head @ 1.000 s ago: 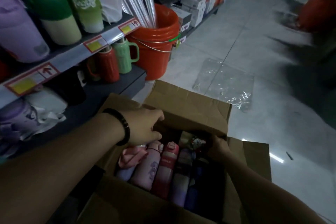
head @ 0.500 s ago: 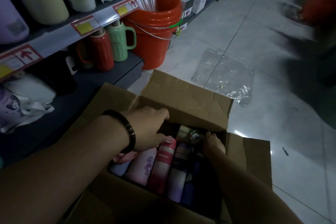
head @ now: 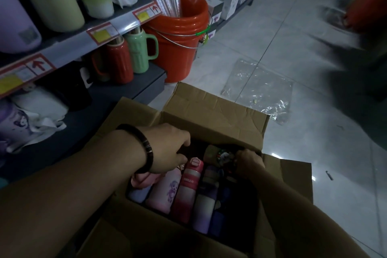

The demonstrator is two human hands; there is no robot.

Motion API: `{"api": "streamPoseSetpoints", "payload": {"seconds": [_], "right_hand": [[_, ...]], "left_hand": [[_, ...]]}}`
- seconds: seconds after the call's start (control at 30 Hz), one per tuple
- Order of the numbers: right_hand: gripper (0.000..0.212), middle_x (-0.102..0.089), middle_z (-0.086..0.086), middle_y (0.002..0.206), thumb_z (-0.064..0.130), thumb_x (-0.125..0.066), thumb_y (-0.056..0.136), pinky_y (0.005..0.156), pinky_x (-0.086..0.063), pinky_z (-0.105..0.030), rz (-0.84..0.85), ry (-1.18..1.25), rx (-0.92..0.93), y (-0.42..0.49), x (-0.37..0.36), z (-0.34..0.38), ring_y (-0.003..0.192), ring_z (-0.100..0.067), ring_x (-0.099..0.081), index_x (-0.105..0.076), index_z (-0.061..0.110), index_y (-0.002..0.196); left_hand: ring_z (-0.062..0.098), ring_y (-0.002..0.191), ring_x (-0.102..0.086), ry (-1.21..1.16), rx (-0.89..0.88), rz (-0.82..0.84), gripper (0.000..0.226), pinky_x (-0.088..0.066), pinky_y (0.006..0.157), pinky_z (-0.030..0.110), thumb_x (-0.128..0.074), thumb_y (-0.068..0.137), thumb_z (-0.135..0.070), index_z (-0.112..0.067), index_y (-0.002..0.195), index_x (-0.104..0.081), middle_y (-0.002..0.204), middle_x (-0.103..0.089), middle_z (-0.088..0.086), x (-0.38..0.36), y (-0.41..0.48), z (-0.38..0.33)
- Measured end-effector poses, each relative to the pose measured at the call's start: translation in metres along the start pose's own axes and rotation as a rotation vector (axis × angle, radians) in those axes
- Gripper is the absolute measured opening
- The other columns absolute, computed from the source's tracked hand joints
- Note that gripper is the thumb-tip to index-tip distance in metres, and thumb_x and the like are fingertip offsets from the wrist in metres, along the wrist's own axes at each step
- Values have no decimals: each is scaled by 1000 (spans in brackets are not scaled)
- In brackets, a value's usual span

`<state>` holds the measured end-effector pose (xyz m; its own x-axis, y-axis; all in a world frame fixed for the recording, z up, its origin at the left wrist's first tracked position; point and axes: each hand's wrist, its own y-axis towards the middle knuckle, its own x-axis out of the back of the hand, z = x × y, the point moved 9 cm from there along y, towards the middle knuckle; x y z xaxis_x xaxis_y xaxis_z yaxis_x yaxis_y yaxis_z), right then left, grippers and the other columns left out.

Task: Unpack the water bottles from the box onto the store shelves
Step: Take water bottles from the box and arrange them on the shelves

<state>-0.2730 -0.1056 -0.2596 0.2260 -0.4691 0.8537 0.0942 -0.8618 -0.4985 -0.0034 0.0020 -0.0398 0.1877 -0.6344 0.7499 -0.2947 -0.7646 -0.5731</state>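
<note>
An open cardboard box [head: 211, 111] stands on the floor below me. Several water bottles lie side by side in it: a pink one with a bear print [head: 165, 190], a red one with a pink cap [head: 188, 188], a purple one [head: 204, 205] and a dark blue one [head: 219, 213]. My left hand [head: 167, 149], with a dark bracelet at the wrist, reaches into the far left end, fingers curled down into shadow beside the red bottle's cap. My right hand [head: 249, 163] curls over a dark bottle top at the far right end, next to a tan decorated bottle [head: 215, 154].
Store shelves [head: 117, 94] stand to the left, with a red flask [head: 119, 61] and a green flask [head: 140, 52] on the lower one and large tumblers above. An orange bucket [head: 178, 48] stands at the shelf end. A clear plastic bag [head: 259, 90] lies on the tiled floor.
My left hand has slid right and deeper into the box, toward the red bottle's cap. The right hand has barely moved at the far end. The camera has dipped closer.
</note>
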Motion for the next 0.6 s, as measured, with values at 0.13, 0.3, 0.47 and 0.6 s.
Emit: {"api": "streamPoseSetpoints", "payload": {"seconds": [0.13, 0.3, 0.47, 0.6], "right_hand": [[60, -74, 1, 110, 72, -72, 77, 78, -57, -32, -31, -164, 29, -6, 27, 2, 98, -20, -72, -72, 25, 114], [93, -64, -12, 132, 86, -50, 76, 96, -53, -39, -70, -37, -5, -17, 55, 11, 120, -31, -64, -60, 15, 136], [77, -57, -4, 102, 76, -60, 80, 77, -57, -35, -39, 196, -19, -21, 65, 28, 94, -23, -64, -61, 13, 123], [52, -60, 0, 88, 65, -72, 82, 55, -45, -27, -113, 320, -4, -30, 103, 38, 71, -12, -56, -64, 19, 104]], "left_hand": [[11, 104, -50, 14, -1, 0, 48, -43, 84, 27, -54, 105, -46, -29, 149, -45, 141, -54, -2, 4, -2, -3], [18, 120, -55, 16, -1, 0, 51, -45, 89, 28, -54, 105, -46, -26, 151, -45, 145, -54, 0, 4, -7, -8], [20, 130, -53, 26, 5, 20, 52, -44, 98, 29, -53, 106, -44, -23, 153, -44, 150, -51, 2, 3, -13, -11], [21, 131, -53, 54, 14, 25, 54, -45, 101, 32, -53, 105, -46, -23, 153, -44, 150, -51, 3, 8, -14, -7]]}}
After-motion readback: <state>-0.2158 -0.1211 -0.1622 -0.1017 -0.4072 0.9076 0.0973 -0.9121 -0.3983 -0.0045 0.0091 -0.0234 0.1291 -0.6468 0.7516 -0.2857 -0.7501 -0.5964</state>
